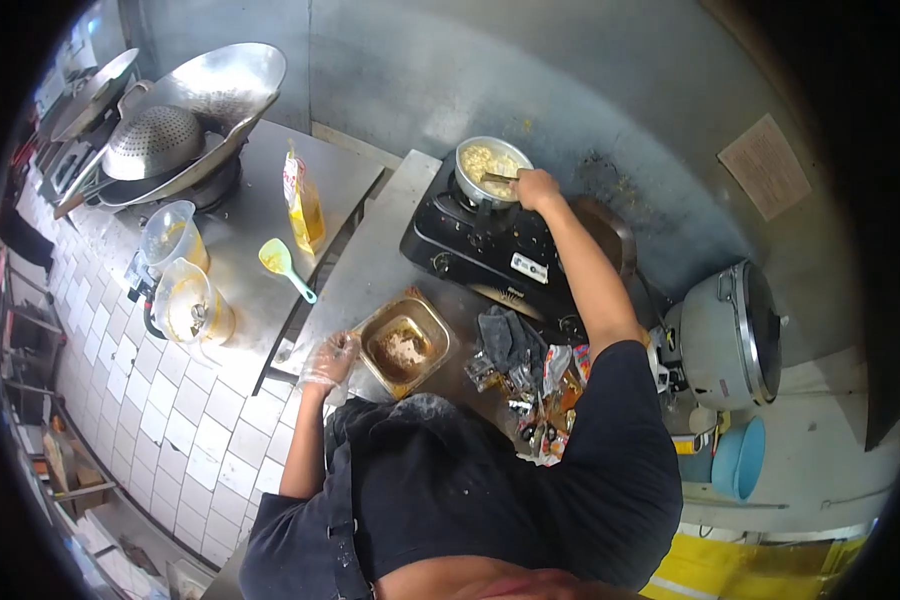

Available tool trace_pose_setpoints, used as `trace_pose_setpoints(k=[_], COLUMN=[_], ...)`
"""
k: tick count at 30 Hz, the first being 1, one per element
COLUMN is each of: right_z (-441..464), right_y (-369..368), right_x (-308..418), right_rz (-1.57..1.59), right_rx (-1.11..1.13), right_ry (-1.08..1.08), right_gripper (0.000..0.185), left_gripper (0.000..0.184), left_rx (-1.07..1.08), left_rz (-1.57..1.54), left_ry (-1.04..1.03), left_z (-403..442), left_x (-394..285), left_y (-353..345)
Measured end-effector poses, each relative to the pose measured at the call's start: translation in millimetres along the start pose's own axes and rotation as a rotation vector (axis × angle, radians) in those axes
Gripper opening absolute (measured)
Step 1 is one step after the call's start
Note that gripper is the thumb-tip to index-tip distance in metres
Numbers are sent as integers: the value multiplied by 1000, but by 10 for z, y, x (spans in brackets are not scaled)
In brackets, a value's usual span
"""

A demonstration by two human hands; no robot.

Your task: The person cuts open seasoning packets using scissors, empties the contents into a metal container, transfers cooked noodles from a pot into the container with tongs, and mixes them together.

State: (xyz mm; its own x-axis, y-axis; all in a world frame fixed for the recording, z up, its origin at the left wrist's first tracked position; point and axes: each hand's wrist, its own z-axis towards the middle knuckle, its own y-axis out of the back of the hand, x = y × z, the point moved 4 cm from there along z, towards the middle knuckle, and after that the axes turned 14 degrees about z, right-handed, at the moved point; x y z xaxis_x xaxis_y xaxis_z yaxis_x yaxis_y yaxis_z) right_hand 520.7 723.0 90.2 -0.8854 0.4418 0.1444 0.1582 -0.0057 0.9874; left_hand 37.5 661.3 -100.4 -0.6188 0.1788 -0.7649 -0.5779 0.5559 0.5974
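My right hand is closed around a narrow, brownish stirring utensil. Its far end dips into pale yellow, lumpy food in a small metal pot, which sits on a black gas stove. Lower left, my left hand wears a clear plastic glove. Its fingers are curled in beside the left rim of a rectangular metal pan; whether they grip anything is hidden. Brown liquid and a pale powdery heap lie in that pan.
On the left counter are a green ladle, a yellow pouch, two plastic jugs and a large wok with a perforated strainer. Wrappers and packets lie near my front. A big cooker stands right.
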Motion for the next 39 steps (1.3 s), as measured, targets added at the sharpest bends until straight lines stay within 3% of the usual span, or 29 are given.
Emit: trace_pose_setpoints(k=[10,13,16,18,22,25,27,30,39], right_z=[-237,-381,-408,-343,-20,117,145,200,-255], right_y=[733,1016,1053,931,342,101,3,40,829], right_x=[-175,-160,-131,-117,-162,-121,-142,-224,-146], right_rz=[34,36,-88,-197,-218,-46,142,178,-52], right_rx=[-284,-266,-222,10,140,79,-114,-235,-283], right_ry=[37,-6,-42,-122,-77,-6,10,4,43], right_gripper=[25,28,31,35,34,33,30,29,25], left_gripper=[28,28,30,31,30,29,27,26,26], left_rx=[-117,-136,-180,-209,-206,-224,-237,-245,-196], left_rz=[-111,-73,-25,8,69,29,-48,-37,-24], left_ry=[90,92,100,109,95,57,32,51,135], left_z=[-117,-54,-11,-6,-32,-12,1,-41,-88], left_x=[72,83,19,-87,-238,-122,-8,101,117], left_y=[67,90,148,209,247,181,119,102,176])
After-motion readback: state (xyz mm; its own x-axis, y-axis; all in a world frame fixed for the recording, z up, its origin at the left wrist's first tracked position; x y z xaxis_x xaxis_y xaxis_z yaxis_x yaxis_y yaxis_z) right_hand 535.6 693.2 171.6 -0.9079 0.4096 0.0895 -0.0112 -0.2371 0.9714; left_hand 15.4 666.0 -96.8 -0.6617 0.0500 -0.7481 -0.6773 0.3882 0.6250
